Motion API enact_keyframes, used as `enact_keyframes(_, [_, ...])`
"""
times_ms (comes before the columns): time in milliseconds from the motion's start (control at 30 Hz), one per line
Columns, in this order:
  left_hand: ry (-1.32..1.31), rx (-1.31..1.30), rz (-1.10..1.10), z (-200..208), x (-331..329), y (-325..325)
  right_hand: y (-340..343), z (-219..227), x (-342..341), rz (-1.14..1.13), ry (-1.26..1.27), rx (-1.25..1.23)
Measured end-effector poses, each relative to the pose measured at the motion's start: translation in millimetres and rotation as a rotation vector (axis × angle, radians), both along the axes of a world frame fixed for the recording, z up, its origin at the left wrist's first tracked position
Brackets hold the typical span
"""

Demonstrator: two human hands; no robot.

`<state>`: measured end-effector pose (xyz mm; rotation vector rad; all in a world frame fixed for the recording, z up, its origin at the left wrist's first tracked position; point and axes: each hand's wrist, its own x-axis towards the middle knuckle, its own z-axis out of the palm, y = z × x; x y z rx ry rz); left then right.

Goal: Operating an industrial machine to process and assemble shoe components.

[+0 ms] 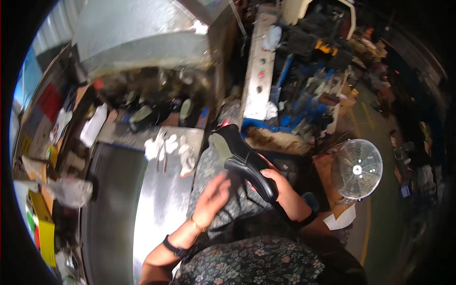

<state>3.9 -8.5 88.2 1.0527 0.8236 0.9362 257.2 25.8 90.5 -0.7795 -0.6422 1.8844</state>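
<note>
A black shoe with an olive-green part (pixel 237 152) is held out in front of me, tilted. My right hand (pixel 281 186) grips it at its near right end, with the thumb on top and the other fingers partly hidden behind it. My left hand (pixel 212 200) is just left of the shoe, apart from it, and holds nothing that I can see. Its fingers are loosely bent and a little blurred. Below both hands is a floral garment (pixel 251 261).
A dark conveyor belt (pixel 111 204) and a shiny metal surface (pixel 161 204) lie left, with pincers-like tool (pixel 165 156) and white scraps (pixel 151 149). Dark-and-green shoes (pixel 141 117) stand beyond. A round fan (pixel 357 169) is at right; a button panel (pixel 259 61) is ahead.
</note>
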Motion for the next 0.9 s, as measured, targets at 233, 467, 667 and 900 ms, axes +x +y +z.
enact_keyframes(233, [1.075, 1.028, -0.24, -73, -40, -21, 70, 62, 158, -0.65, -0.79, 0.497])
enact_keyframes(467, [0.986, 0.994, -0.118, -84, -18, -4, 182, 134, 301, -0.955, -1.848, 0.569])
enact_keyframes(667, [0.984, 0.984, -0.118, -80, -12, -4, 208, 166, 333, -0.609, -1.465, 0.49])
enact_keyframes(900, [1.023, 1.035, -0.132, -82, -9, -4, 199, 156, 327, -0.666, -1.604, 0.585])
